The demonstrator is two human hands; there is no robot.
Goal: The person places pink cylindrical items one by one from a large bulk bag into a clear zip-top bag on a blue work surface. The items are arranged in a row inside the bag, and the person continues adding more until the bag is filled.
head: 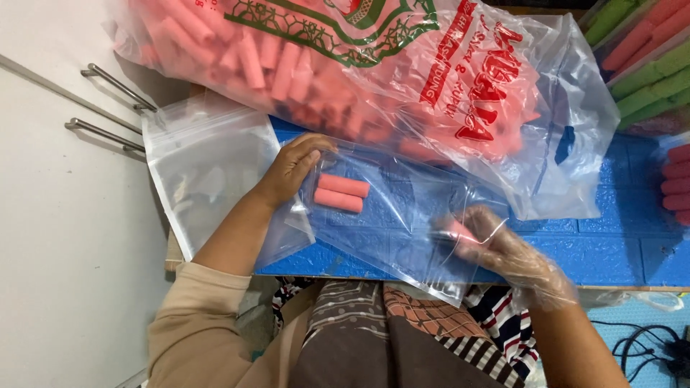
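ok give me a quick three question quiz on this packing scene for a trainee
1. True or false: the left hand rests on the end of the clear zip bag.
2. How many pink snack rolls lie side by side inside that bag, not counting what the gloved hand holds?
3. What covers the right hand? A) a thin clear plastic glove B) a black rubber glove C) nothing

Key
1. True. It presses the bag's end on the blue table, beside the stack of empty zip bags.
2. Two.
3. A. That hand is at the bag's other end and looks to hold something pink, though it is blurred. The big printed sack of pink rolls lies behind.
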